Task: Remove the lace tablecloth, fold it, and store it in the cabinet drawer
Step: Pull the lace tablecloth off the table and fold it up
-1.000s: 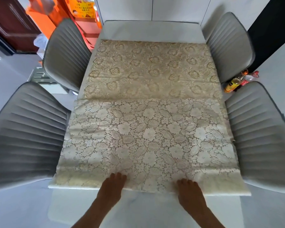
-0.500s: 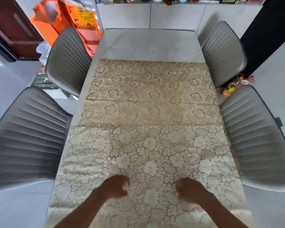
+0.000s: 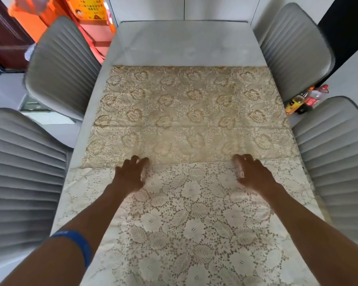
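The lace tablecloth (image 3: 186, 112) lies on the grey table (image 3: 184, 44). Its far part shows a golden flower pattern. A pale cream layer (image 3: 190, 219) is folded over the near part, with its edge running across the table. My left hand (image 3: 130, 174) and my right hand (image 3: 251, 172) both sit at that edge, about a third of the table's width apart. Their fingers are curled on the lace, and a bunch of it shows at my right thumb. A blue band (image 3: 77, 244) circles my left forearm.
Four grey padded chairs flank the table: two on the left (image 3: 64, 67) (image 3: 23, 178) and two on the right (image 3: 293, 50) (image 3: 337, 162). Bottles (image 3: 304, 100) stand on the floor between the right chairs. White cabinet fronts (image 3: 184, 7) stand behind the table.
Both hands have moved away from me, from the near edge of the cloth to the far edge of the cream layer, and their fingers have curled. The view has shifted forward.
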